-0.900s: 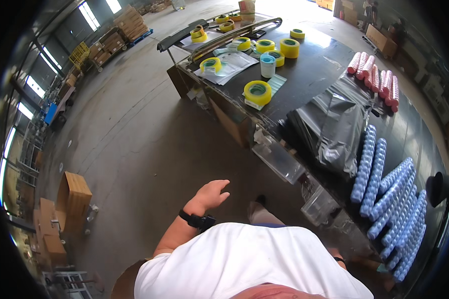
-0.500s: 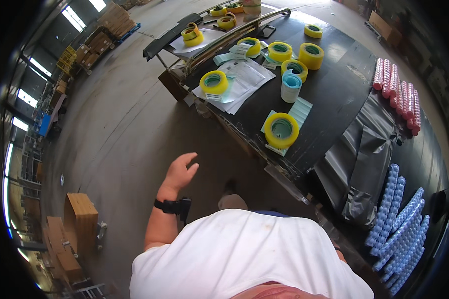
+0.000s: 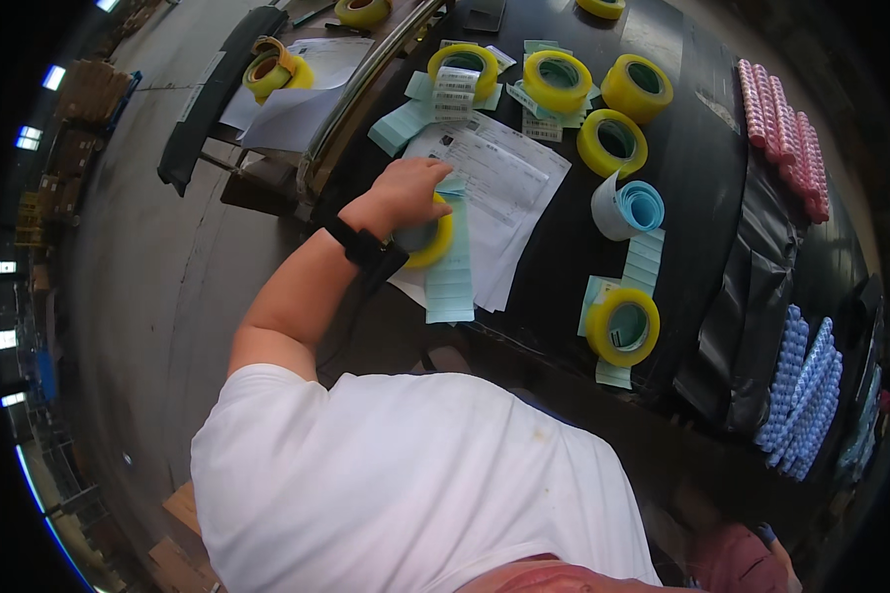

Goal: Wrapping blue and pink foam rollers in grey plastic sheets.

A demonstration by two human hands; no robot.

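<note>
On the black surface [image 3: 697, 188], the left hand [image 3: 410, 188] rests with fingers curled over a yellow roll of pale-green labels [image 3: 427, 237] lying on white printed sheets [image 3: 504, 188]. Its loose label strip [image 3: 450, 282] overhangs the edge and could slide off.

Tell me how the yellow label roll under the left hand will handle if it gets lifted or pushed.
The yellow label roll lies flat on the paper sheets, so it should slide rather than roll. Its pale green label strip trails loose and would probably flop or unwind further. With its hollow core, it is likely light enough for the left hand.
</note>
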